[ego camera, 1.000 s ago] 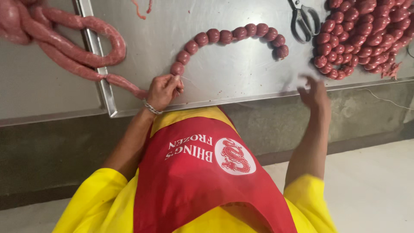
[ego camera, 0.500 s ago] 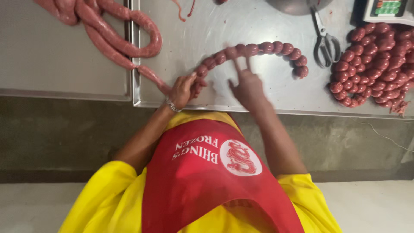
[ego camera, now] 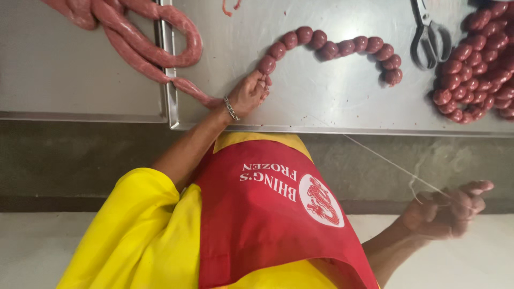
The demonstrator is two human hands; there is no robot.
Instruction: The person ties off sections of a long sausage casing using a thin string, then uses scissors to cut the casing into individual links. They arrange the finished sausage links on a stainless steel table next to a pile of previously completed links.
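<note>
While the left hand (ego camera: 247, 95) pinches the sausage chain (ego camera: 332, 45), the right hand (ego camera: 447, 213) has swung away, fingers clamped on taut string (ego camera: 385, 160).

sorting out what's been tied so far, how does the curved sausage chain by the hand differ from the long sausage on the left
The curved sausage chain is pinched into many small round links; the long sausage is one smooth, unbroken tube. The chain lies in a single open arc, while the long sausage is looped back on itself across the seam between two metal tables. The chain looks darker red, the long sausage paler pink. Both meet at the left hand.
</note>
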